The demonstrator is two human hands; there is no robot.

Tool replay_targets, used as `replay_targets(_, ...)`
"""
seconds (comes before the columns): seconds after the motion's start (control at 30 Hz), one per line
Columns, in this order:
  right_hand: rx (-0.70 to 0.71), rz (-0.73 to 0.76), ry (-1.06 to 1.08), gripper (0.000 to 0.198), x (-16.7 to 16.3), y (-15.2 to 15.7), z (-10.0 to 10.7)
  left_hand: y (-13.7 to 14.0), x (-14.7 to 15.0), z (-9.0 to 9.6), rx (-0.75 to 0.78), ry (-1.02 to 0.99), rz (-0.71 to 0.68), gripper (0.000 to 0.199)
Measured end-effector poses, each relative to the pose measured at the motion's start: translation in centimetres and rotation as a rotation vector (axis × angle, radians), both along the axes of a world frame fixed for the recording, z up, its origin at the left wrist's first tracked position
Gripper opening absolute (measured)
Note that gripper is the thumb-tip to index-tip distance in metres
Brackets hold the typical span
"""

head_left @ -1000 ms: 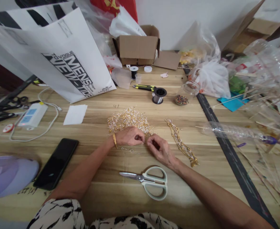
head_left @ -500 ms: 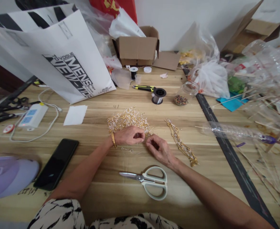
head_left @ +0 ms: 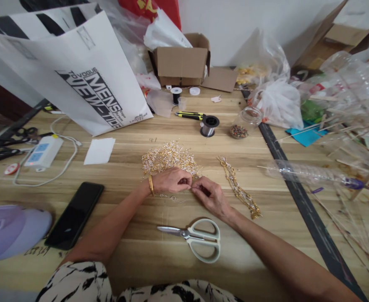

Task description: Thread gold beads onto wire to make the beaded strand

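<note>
A: And the fingertips have just been brought almost together! The left hand (head_left: 171, 179) is curled narrow, thumb to finger; the right hand (head_left: 214, 198) is pinched narrow, facing it. What is held, if anything, cannot be told.

B: A slightly wider gap was seen half a second ago, so close fingertip work, it is judged, is being kept to one spot.

A: And the pieces?

B: The loose heap of small gold and silver-coloured pieces (head_left: 168, 156) is partly hidden behind the left hand. A short silver-coloured chain with a ring (head_left: 173, 198) is laid on the pale wood-grain worktop (head_left: 134, 251), just nearside of that hand. Its long axis is set left to right, the right end tipped slightly nearer the body.

A: Further out?

B: Beside the right hand, a bundle of gold-and-silver beaded strands (head_left: 239, 187) is stretched slantwise, far left to near right. Nearside, metal scissors with pale-green handles (head_left: 184, 234) are laid, blades pointed left.
</note>
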State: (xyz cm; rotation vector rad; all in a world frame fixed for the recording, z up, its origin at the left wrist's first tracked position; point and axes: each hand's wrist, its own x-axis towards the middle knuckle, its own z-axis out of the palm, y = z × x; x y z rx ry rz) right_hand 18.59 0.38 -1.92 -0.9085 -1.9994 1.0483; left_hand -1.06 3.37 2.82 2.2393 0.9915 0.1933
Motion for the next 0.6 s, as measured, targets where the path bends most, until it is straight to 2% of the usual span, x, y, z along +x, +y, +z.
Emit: replay_targets(0.6,0.006,-0.017,-0.001,0.008,-0.02,-0.07,0.05,0.15,-0.13,-0.10,-0.007,-0.058,0.027,0.010)
